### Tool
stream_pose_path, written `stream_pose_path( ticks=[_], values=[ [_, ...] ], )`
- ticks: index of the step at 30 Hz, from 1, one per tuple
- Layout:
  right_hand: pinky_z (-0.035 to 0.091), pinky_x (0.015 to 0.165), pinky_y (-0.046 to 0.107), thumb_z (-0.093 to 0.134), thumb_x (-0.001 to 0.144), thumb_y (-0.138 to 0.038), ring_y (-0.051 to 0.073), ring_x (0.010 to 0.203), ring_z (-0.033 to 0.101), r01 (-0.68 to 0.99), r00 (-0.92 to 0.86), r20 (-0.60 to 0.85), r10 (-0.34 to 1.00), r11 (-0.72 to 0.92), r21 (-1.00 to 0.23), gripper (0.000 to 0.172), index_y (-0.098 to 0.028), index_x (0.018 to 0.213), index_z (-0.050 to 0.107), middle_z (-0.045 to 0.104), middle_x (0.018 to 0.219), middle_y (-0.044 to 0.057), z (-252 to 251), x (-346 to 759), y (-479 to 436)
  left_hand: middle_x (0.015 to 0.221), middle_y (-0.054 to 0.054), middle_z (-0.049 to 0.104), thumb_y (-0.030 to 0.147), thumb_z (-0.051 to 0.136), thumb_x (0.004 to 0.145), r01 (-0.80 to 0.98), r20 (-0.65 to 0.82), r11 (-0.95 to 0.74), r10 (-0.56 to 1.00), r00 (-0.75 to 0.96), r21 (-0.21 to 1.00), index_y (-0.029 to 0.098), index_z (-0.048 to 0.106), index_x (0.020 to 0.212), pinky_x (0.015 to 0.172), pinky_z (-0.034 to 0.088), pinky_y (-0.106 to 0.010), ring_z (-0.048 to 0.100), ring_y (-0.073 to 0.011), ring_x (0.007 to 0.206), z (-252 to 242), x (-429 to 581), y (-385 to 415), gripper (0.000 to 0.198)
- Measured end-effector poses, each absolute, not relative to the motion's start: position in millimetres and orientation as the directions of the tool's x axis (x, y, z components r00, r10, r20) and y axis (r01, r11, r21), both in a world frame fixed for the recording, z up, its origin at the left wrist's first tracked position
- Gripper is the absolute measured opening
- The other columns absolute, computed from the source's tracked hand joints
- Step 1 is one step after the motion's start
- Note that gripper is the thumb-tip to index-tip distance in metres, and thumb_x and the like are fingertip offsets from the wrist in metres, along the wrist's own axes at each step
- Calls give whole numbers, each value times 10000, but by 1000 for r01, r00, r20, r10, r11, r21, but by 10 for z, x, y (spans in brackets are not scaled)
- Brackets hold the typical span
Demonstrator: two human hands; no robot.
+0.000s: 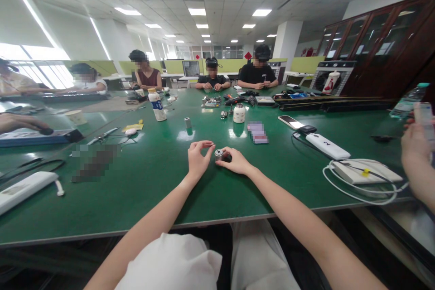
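Note:
A small silver metal cylinder with holes in its top face, like a small electric motor (219,154), stands on the green table in front of me. My right hand (236,161) grips it from the right between thumb and fingers. Just left of it, my left hand (199,158) is raised with thumb and fingertips drawn together in a pinch. Whatever those fingertips hold, if anything, is too small to make out. Farther back and to the left stands a similar metal cylinder (188,122).
Beyond my hands are a white jar (239,113), a milk bottle (157,105) and a circuit board (211,101). To the right lie a phone (291,122), a white power strip (328,146) and a cabled white box (367,171). Other people sit around the table; one hand (416,145) is at right.

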State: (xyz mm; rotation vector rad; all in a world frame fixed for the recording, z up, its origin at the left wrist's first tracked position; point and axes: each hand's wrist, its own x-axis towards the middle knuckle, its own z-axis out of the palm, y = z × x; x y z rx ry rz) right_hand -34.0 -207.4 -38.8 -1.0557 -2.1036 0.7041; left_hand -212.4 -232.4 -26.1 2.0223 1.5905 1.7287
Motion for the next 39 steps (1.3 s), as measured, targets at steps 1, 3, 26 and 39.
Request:
stream_pose_path(
  ticks=[1, 3, 26, 39],
  values=[
    [482, 865, 362, 800, 761, -395, 205, 919, 645, 471, -448, 325, 833, 529, -706, 398, -217, 1084, 651, 707, 951, 36, -388, -340, -2073, 916, -42, 772, 309, 681, 861, 634, 729, -504, 670, -142, 587, 243, 693, 940, 971, 478, -429, 676, -228, 969, -230, -2090, -2355, 104],
    [482, 847, 352, 794, 765, -391, 200, 903, 642, 468, -450, 332, 829, 536, -703, 389, -215, 1082, 651, 704, 935, 32, -390, -342, -2069, 914, -38, 765, 300, 679, 864, 626, 748, -546, 657, -93, 557, 245, 696, 938, 984, 477, -423, 675, -221, 980, -191, -2038, -2407, 93],
    [491, 874, 363, 802, 760, -396, 204, 930, 651, 458, -450, 336, 827, 537, -708, 396, -227, 1086, 652, 706, 959, 36, -405, -336, -2060, 951, -33, 781, 285, 661, 860, 625, 698, -506, 711, -88, 595, 244, 608, 1121, 1017, 419, -449, 648, -251, 1088, -172, -2058, -2440, 269],
    [491, 860, 364, 811, 750, -398, 207, 920, 650, 466, -445, 344, 827, 542, -699, 401, -235, 1083, 657, 708, 944, 30, -391, -342, -2075, 903, -29, 763, 259, 697, 833, 623, 710, -490, 687, -155, 610, 258, 612, 1058, 1007, 448, -449, 687, -247, 1026, -191, -2021, -2421, 240]
  ],
)
